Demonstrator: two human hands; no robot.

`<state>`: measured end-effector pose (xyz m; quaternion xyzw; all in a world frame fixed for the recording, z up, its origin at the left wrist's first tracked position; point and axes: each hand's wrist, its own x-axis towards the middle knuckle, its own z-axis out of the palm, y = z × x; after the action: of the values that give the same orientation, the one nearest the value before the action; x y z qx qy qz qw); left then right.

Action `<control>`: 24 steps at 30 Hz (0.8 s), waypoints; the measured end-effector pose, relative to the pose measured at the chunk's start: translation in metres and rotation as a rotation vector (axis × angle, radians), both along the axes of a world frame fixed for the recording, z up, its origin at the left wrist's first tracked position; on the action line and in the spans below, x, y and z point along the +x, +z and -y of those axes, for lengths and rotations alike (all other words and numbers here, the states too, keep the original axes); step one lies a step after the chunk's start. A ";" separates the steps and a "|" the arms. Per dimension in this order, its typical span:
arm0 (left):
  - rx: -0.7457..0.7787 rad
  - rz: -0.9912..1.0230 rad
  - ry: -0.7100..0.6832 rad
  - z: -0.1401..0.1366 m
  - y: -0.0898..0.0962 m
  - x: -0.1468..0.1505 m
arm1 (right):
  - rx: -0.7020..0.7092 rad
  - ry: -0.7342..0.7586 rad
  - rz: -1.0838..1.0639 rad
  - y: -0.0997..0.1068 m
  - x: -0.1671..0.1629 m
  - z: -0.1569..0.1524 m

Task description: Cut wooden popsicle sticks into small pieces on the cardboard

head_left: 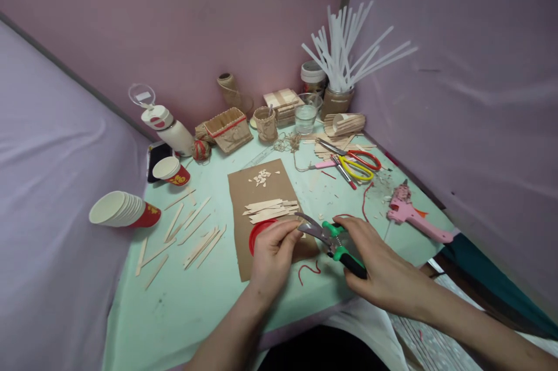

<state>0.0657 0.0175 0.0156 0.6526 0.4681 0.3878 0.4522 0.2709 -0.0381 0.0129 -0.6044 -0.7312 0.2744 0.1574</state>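
My right hand [379, 260] is wrapped round green-and-black handled pruning shears [335, 241], whose blades are apart and point left. At the blade tips, the thumb and fingers of my left hand [272, 252] are pinched together; what they hold is too small or hidden to make out. Beneath lies a brown cardboard sheet [240, 196]. Flat wooden sticks [267, 209] are stacked on it, with small wood chips [261, 177] farther back. A red round thing [253, 236] is partly covered by my left hand. A piece of red string [310, 269] lies near the shears.
Loose wooden sticks [203, 248] and stacked paper cups [126, 211] are at the left. Scissors [366, 159] and a pink glue gun [407, 214] lie at the right. Along the back stand a bottle [178, 137], a small box [230, 132], a water cup [306, 118] and a jar of white sticks [337, 102].
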 end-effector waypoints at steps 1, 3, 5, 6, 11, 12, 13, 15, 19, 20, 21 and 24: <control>0.028 -0.002 0.010 0.000 -0.001 0.000 | 0.009 0.000 0.016 0.001 -0.001 0.000; 0.079 -0.007 0.026 0.000 -0.004 -0.001 | 0.029 -0.005 0.040 0.002 -0.003 -0.001; 0.127 -0.010 0.037 -0.001 -0.006 -0.001 | 0.051 -0.011 0.061 0.003 -0.004 -0.001; 0.144 -0.014 0.039 -0.001 -0.008 -0.001 | 0.063 -0.013 0.070 0.003 -0.004 0.000; 0.201 -0.028 0.019 -0.001 -0.014 0.001 | 0.098 -0.018 0.089 0.000 -0.003 0.001; 0.203 -0.030 0.010 -0.001 -0.016 0.001 | 0.097 -0.018 0.088 -0.001 -0.003 0.001; 0.203 -0.035 0.003 -0.001 -0.017 0.001 | 0.096 -0.018 0.087 -0.002 -0.002 0.001; 0.201 -0.047 -0.007 -0.001 -0.018 0.001 | 0.096 -0.018 0.081 -0.003 -0.001 0.002; 0.243 -0.057 -0.019 -0.002 -0.022 -0.001 | 0.099 -0.027 0.065 -0.004 -0.001 0.003; 0.259 -0.057 -0.018 -0.003 -0.022 -0.001 | 0.094 -0.031 0.065 -0.003 -0.001 0.004; 0.275 -0.057 -0.016 -0.004 -0.023 -0.002 | 0.089 -0.036 0.068 -0.003 -0.001 0.004; 0.313 -0.058 -0.028 -0.004 -0.023 -0.002 | 0.076 -0.038 0.085 0.000 -0.001 0.004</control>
<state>0.0632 0.0216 -0.0077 0.7325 0.4056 0.4308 0.3367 0.2696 -0.0416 0.0129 -0.6230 -0.7353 0.2176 0.1542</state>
